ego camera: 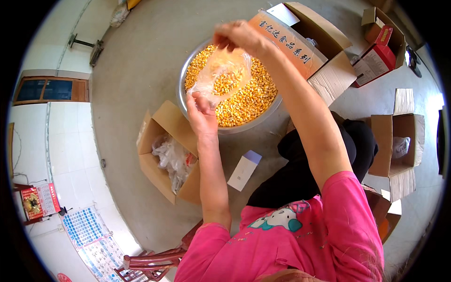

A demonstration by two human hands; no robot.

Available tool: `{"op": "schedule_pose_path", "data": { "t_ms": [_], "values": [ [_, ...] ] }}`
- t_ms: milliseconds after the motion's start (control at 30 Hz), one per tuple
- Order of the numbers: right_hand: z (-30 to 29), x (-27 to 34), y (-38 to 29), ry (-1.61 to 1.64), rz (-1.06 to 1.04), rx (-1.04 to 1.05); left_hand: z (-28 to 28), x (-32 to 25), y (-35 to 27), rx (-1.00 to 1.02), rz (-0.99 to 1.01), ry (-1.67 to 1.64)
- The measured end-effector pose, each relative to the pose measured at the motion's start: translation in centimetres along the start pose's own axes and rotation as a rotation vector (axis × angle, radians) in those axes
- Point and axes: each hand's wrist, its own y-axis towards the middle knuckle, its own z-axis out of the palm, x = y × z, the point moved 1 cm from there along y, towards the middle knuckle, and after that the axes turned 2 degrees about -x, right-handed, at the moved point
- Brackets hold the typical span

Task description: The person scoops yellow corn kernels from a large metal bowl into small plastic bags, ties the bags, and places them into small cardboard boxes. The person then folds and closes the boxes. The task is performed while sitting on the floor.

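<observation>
A large round metal basin full of yellow corn kernels stands on the floor. Over the kernels a clear plastic bag is stretched between both hands. My left hand grips its lower edge near the basin's left side, thumb and fingers closed on the plastic. At the upper edge, my right hand pinches the bag from above, slightly blurred. Kernels show through the thin plastic; whether any lie inside it, I cannot tell.
An open cardboard box of plastic bags stands left of my left forearm. A small white box lies below the basin. A large printed carton adjoins the basin at upper right. Another open box stands right, a wooden chair lower left.
</observation>
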Motion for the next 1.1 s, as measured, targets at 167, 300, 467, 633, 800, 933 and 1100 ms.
{"op": "schedule_pose_path", "data": {
  "t_ms": [167,300,467,633,800,933,1100],
  "values": [
    [-4.4,0.0,0.7,0.130,-0.123,-0.553,-1.1,-0.7,0.5,0.001,0.008,-0.039],
    [-6.5,-8.0,0.5,-0.636,0.013,-0.545,-0.7,-1.0,0.6,0.013,0.030,-0.038],
    [-2.1,-14.5,-4.1,-1.196,0.128,-0.385,-1.3,-1.3,0.4,0.050,0.026,-0.065],
    [0.3,-14.4,-5.9,-1.421,0.068,-0.225,-0.8,-1.0,-0.1,0.033,0.028,0.002],
    [1.9,-16.2,-7.4,-1.393,0.013,-0.180,-0.2,-0.9,-0.5,0.074,-0.004,-0.048],
    [2.0,-16.6,-7.5,-1.299,0.095,-0.157,0.2,-1.1,-0.8,0.125,0.003,-0.071],
    [1.7,-15.4,-6.7,-1.197,0.236,-0.098,-0.2,-1.6,-0.7,0.129,0.002,-0.075]
  ]
}}
